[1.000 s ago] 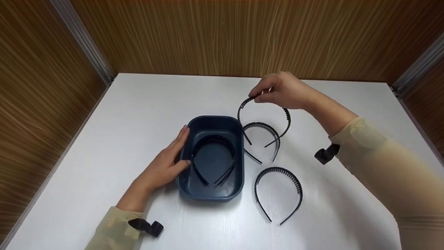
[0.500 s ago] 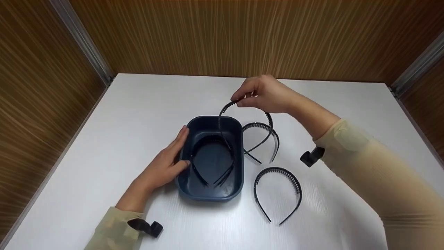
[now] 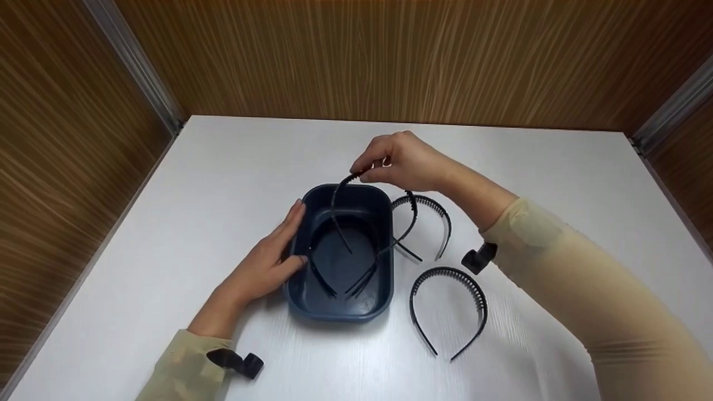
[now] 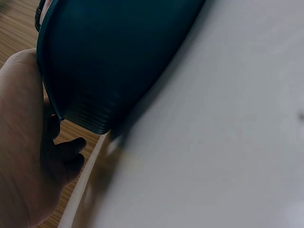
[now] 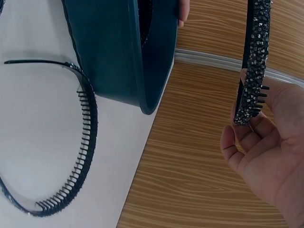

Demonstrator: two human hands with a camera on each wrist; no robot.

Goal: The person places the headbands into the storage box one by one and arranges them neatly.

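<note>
A dark blue plastic bin (image 3: pixel 384 278) sits mid-table with a black toothed headband (image 3: pixel 317 270) lying inside it. My right hand (image 3: pixel 398 164) pinches the top of a glittery black headband (image 3: pixel 409 214) above the bin's far rim, one leg hanging into the bin, the other outside. In the right wrist view the same headband (image 5: pixel 256 57) is pinched at my fingertips (image 5: pixel 247 130) beside the bin (image 5: pixel 114 52). My left hand (image 3: pixel 267 262) rests flat against the bin's left side with straight fingers. The left wrist view shows the bin wall (image 4: pixel 118 52) against my palm (image 4: pixel 21 142).
Two more black toothed headbands lie on the white table (image 3: pixel 223 167) right of the bin: one (image 3: pixel 434 217) by its far corner, one (image 3: pixel 473 298) nearer me, also seen as headband (image 5: pixel 83 142). Wood-grain walls enclose the table on three sides.
My right hand has carried the headband leftward and lower, from over the table to above the bin, so one leg now dips inside. The left hand and bin have stayed put.
</note>
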